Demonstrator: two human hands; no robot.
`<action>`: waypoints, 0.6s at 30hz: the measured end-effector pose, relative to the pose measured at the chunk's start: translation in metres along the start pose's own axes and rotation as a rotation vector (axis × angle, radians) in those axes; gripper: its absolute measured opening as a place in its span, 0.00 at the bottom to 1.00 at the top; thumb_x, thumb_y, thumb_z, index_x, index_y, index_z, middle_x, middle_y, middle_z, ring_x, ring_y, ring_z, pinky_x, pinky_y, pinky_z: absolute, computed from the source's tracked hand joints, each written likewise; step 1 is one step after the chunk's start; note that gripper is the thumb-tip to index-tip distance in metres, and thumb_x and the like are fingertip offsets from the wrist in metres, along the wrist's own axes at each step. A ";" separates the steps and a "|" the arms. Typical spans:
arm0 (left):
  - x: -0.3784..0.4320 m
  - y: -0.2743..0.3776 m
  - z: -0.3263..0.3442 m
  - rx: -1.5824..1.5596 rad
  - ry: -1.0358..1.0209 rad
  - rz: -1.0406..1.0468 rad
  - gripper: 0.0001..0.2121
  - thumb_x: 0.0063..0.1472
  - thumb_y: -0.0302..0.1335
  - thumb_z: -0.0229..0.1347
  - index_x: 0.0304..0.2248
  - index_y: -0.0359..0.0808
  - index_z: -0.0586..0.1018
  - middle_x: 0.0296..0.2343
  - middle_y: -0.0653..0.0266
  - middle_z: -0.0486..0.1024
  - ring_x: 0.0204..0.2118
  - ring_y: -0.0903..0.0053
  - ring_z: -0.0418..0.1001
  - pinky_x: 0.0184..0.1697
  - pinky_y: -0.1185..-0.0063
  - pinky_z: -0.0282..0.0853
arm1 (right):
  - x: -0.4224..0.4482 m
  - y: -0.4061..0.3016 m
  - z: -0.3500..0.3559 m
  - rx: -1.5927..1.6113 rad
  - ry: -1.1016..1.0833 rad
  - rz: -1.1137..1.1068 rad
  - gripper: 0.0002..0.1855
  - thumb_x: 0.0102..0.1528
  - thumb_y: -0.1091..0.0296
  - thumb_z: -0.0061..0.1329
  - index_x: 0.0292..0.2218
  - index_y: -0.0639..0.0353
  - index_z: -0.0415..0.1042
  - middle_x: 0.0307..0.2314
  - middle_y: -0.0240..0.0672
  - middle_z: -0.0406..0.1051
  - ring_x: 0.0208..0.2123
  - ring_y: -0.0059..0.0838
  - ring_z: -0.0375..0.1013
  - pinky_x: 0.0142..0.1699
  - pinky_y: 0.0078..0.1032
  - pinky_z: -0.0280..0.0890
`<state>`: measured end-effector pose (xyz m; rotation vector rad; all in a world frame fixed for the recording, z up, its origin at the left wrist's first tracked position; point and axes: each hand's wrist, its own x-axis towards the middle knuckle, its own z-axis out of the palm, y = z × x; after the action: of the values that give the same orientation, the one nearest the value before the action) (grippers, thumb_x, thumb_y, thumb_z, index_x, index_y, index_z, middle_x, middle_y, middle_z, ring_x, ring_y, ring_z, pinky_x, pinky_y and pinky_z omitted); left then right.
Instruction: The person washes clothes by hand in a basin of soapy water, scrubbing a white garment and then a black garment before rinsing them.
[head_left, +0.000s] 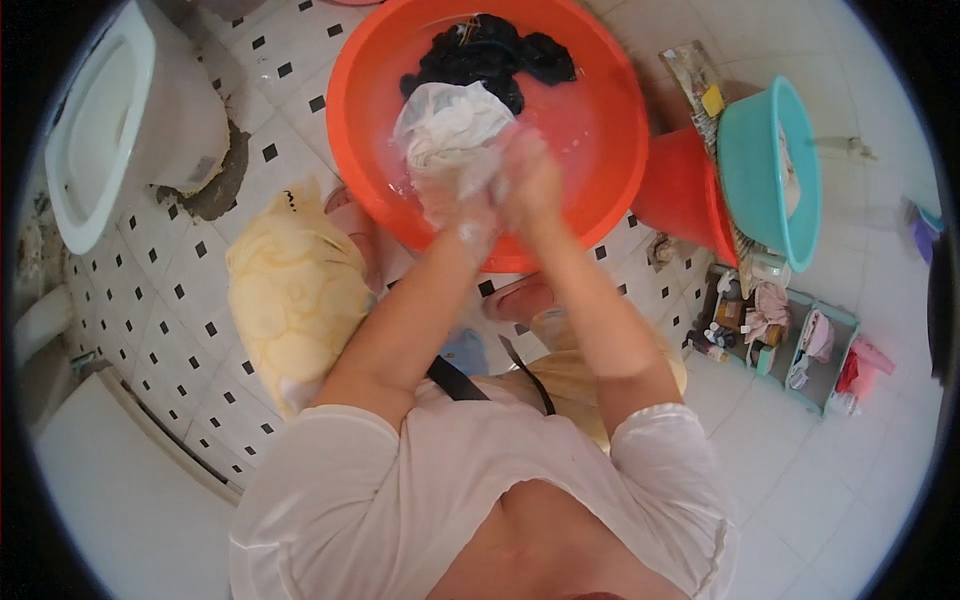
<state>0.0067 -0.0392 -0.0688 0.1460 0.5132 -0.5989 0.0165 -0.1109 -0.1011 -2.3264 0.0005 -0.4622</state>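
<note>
A large orange plastic basin (346, 172) of cloudy water lies before me. Both my hands are over its near half, blurred by motion. My left hand (459, 191) is at the lower part of a wet white cloth (454, 124), its fingers partly hidden by suds and fabric. Close on its right, my right hand (531, 180) is closed on a bunched part of the same cloth. Part of the white cloth bulges up beyond my hands. Dark wet clothing (480, 56) floats against the far side of the basin, just past the white cloth.
A white ceramic toilet (176, 120) stands at the left. On the right, a turquoise basin (806, 180) with cloth in it sits above a red bucket (675, 191). Below them is a grey-green shelf rack (802, 300) with cloths and bottles. My feet in pink slippers flank the orange basin.
</note>
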 end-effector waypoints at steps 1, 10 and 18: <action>0.024 -0.002 -0.036 -0.172 -0.292 -0.007 0.17 0.61 0.32 0.37 0.49 0.38 0.61 0.46 0.64 0.64 0.48 0.75 0.62 0.50 0.77 0.59 | -0.008 -0.002 0.010 0.091 0.007 -0.047 0.12 0.52 0.63 0.38 0.29 0.63 0.68 0.24 0.47 0.67 0.27 0.50 0.66 0.29 0.43 0.60; 0.008 0.006 0.003 -0.200 -0.229 -0.093 0.19 0.61 0.33 0.34 0.49 0.34 0.62 0.49 0.58 0.60 0.53 0.68 0.56 0.56 0.71 0.50 | 0.084 0.062 -0.073 0.140 -0.384 0.607 0.14 0.53 0.58 0.43 0.29 0.63 0.68 0.20 0.32 0.67 0.22 0.24 0.67 0.29 0.22 0.62; 0.013 0.021 0.004 -0.404 -0.162 -0.054 0.22 0.59 0.38 0.32 0.49 0.34 0.62 0.49 0.58 0.60 0.53 0.63 0.55 0.56 0.64 0.47 | 0.158 0.121 -0.190 -0.335 0.244 0.288 0.20 0.48 0.65 0.44 0.42 0.65 0.62 0.34 0.47 0.68 0.35 0.41 0.68 0.42 0.30 0.61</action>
<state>0.0299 -0.0293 -0.0725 -0.2980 0.4718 -0.5436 0.1178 -0.3484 -0.0078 -2.5214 0.5621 -0.6332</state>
